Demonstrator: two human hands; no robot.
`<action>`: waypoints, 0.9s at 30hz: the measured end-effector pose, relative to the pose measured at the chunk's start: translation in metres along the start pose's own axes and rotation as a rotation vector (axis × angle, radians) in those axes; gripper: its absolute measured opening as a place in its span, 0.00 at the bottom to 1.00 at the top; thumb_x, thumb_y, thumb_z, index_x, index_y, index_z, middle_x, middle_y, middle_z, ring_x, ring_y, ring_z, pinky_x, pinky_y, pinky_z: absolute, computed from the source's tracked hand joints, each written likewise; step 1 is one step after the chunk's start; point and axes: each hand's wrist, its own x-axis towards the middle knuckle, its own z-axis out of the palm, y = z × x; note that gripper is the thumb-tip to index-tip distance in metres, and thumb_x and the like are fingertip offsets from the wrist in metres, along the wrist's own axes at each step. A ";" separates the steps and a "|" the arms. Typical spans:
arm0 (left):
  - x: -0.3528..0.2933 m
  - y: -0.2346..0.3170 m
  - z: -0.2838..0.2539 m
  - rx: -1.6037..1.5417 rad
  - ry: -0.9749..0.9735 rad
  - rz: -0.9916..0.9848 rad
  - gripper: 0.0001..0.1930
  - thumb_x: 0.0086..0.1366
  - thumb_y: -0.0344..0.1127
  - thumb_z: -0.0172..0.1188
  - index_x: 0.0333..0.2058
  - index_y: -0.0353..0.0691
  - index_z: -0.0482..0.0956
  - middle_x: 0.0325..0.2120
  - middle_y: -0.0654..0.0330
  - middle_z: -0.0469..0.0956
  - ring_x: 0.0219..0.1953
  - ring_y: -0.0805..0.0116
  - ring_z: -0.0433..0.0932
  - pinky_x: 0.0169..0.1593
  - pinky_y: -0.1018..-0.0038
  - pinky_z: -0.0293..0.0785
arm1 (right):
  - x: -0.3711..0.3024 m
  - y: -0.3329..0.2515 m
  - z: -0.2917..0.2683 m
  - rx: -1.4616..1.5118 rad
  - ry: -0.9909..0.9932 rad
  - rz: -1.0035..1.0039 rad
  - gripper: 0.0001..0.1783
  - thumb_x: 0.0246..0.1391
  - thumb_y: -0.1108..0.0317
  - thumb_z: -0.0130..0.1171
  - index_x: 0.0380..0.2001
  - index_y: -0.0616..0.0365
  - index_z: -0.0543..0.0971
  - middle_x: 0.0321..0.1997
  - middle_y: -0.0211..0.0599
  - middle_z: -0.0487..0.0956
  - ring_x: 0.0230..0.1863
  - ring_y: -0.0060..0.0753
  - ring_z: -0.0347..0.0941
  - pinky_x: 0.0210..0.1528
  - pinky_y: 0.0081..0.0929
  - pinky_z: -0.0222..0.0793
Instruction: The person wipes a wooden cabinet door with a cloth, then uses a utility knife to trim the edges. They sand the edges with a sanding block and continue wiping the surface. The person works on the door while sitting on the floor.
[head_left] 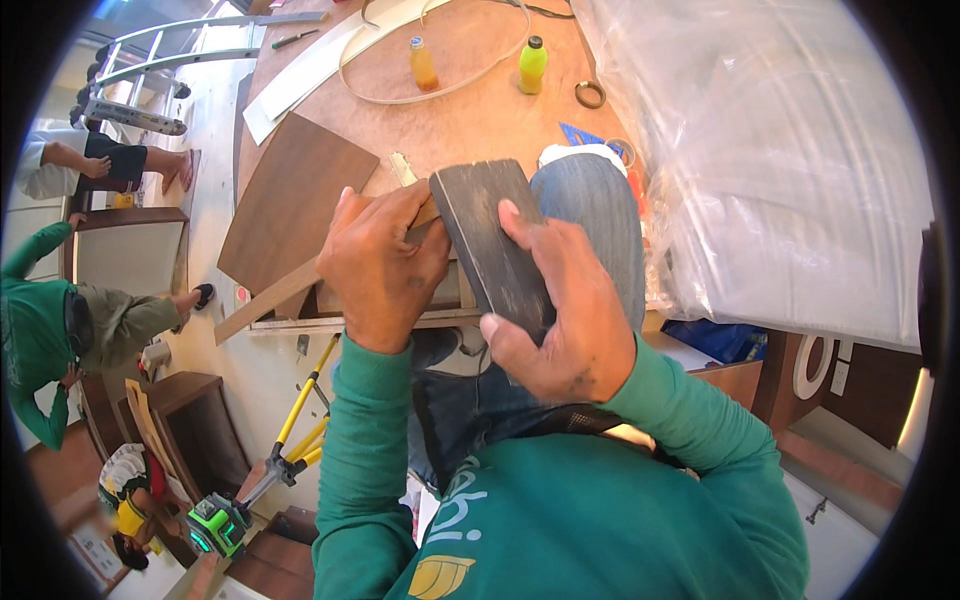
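My left hand [385, 255] is closed around a narrow brown wood strip [270, 297], which slants from the lower left up toward the middle. In my right hand [575, 310] is a dark, worn sanding block [488, 235], gripped with the thumb and fingers at its sides. The block is tilted, and its upper left edge lies against the strip's end beside my left fingers. How the two meet underneath is hidden. A wide brown wood panel [295, 195] rests behind the strip, on the work table [460, 130].
An orange-filled bottle [424, 65], a green bottle [533, 66], a tape roll [590, 95] and a blue set square [585, 136] are on the table. Plastic sheeting [770, 160] covers the right side. A green laser level [217, 525] on a yellow tripod [305, 405] stands at lower left. Other people are at left.
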 end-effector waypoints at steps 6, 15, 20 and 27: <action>-0.004 -0.002 0.003 -0.008 0.011 0.017 0.18 0.50 0.31 0.74 0.42 0.47 0.91 0.32 0.59 0.88 0.38 0.51 0.85 0.66 0.47 0.76 | 0.050 0.023 0.023 0.016 0.073 -0.016 0.45 0.53 0.57 0.67 0.69 0.75 0.68 0.56 0.74 0.75 0.57 0.72 0.75 0.60 0.52 0.76; -0.001 0.006 -0.001 0.006 -0.009 0.027 0.13 0.60 0.38 0.76 0.43 0.42 0.90 0.30 0.57 0.87 0.32 0.52 0.82 0.60 0.58 0.77 | 0.055 0.026 -0.015 0.064 0.147 0.096 0.45 0.55 0.52 0.66 0.70 0.70 0.68 0.64 0.71 0.76 0.64 0.65 0.74 0.67 0.50 0.71; 0.007 0.015 -0.001 0.041 -0.074 -0.038 0.14 0.62 0.39 0.78 0.45 0.42 0.91 0.33 0.57 0.88 0.37 0.60 0.83 0.55 0.64 0.77 | 0.010 0.045 -0.047 0.288 0.192 0.183 0.52 0.57 0.50 0.71 0.74 0.75 0.63 0.67 0.66 0.76 0.70 0.57 0.72 0.73 0.44 0.66; 0.017 0.009 -0.008 -0.170 -0.129 -0.095 0.12 0.65 0.36 0.74 0.46 0.42 0.91 0.32 0.62 0.88 0.36 0.67 0.84 0.71 0.53 0.67 | 0.005 0.060 -0.052 0.380 0.233 0.108 0.55 0.54 0.50 0.76 0.73 0.77 0.63 0.66 0.63 0.76 0.70 0.53 0.73 0.72 0.42 0.67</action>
